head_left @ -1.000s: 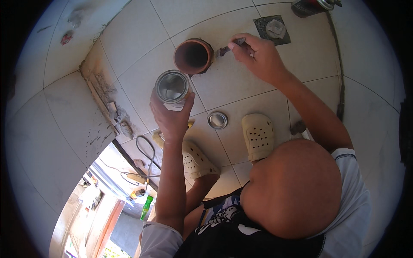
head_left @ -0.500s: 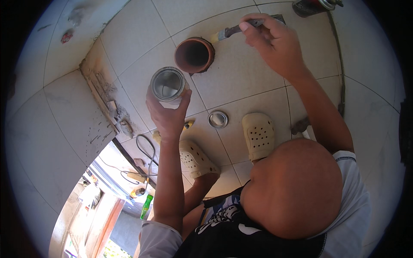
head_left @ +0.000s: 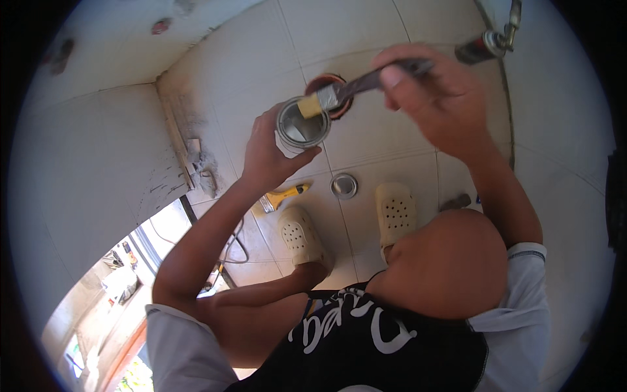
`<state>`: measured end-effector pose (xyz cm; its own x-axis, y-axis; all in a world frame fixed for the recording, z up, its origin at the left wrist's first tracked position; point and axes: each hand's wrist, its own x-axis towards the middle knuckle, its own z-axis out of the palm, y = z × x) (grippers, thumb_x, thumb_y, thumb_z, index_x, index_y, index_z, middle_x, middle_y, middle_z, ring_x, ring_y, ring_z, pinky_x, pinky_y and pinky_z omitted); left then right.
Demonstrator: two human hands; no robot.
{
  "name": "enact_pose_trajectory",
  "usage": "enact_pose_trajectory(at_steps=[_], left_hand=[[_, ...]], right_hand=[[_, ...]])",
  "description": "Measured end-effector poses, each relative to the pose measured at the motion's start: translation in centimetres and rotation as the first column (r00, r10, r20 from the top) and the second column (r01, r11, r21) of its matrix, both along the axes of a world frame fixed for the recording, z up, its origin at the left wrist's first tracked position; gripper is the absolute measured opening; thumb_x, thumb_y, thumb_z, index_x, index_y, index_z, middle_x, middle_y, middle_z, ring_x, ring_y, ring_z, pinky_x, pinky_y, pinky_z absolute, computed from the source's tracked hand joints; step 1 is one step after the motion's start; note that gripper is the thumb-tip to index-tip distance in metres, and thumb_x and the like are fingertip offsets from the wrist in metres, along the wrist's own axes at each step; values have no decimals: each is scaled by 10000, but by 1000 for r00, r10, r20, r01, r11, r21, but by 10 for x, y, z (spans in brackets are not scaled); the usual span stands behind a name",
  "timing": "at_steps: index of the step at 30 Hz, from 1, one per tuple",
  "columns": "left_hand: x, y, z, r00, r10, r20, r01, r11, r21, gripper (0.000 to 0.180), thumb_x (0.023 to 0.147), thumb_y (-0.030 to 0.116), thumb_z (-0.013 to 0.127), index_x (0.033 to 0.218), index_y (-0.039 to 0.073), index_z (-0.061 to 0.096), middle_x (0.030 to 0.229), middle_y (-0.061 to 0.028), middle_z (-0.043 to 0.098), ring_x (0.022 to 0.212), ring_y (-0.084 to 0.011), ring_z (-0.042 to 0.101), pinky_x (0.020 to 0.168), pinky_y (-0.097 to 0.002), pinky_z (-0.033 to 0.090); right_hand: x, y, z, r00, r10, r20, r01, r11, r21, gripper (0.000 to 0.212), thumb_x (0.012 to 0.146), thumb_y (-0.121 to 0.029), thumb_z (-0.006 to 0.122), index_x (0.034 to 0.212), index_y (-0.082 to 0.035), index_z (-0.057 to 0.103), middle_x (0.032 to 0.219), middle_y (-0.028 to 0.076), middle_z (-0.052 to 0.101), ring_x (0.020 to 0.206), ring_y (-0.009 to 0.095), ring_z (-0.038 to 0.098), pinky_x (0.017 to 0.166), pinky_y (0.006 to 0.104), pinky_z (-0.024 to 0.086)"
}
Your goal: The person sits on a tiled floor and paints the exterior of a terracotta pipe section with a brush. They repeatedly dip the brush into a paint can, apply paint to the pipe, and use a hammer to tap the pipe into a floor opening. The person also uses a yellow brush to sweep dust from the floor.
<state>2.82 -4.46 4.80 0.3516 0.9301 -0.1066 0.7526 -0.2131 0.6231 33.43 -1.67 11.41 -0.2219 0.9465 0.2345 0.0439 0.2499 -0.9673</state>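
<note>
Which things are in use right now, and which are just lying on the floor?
In use: left hand holding the open tin; right hand holding the paintbrush over it.
Lying about: scraper, round lid, brown pipe opening.

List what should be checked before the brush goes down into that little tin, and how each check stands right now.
1. Tin held firmly: the left hand wraps the open tin from below. Ok.
2. Brush gripped: the right hand holds the paintbrush by its handle. Ok.
3. Bristles over the opening: the brush head sits above the tin's rim. Ok.
4. Enough liquid in the tin: the inside looks shiny, but the level is unclear. Cannot tell.
5. Floor clutter below: a round lid and a yellow-handled scraper lie near the pale clogs. Not ok.
</note>
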Motion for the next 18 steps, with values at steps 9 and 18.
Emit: enact_pose_trajectory(at_steps=[9,18], left_hand=[[-45,38,52,985,-60,159,29,982,189,900,738,341,936,1455,67,464,1375,-175,595,1282,-375,573,1064,-469,483],[-103,-7,-18,977,146,154,-180,954,240,884,752,324,918,1455,62,452,1367,-169,590,1305,-363,549,1089,-464,464]], right_hand=[[-75,31,77,817,353,455,-295,935,-196,274,1028,-212,694,1220,-16,687,943,72,741,818,103,677,734,254,548],[-22,16,69,733,167,659,-33,977,-210,308,1047,-278,650,1203,-17,698,919,33,702,806,112,625,749,280,520]])
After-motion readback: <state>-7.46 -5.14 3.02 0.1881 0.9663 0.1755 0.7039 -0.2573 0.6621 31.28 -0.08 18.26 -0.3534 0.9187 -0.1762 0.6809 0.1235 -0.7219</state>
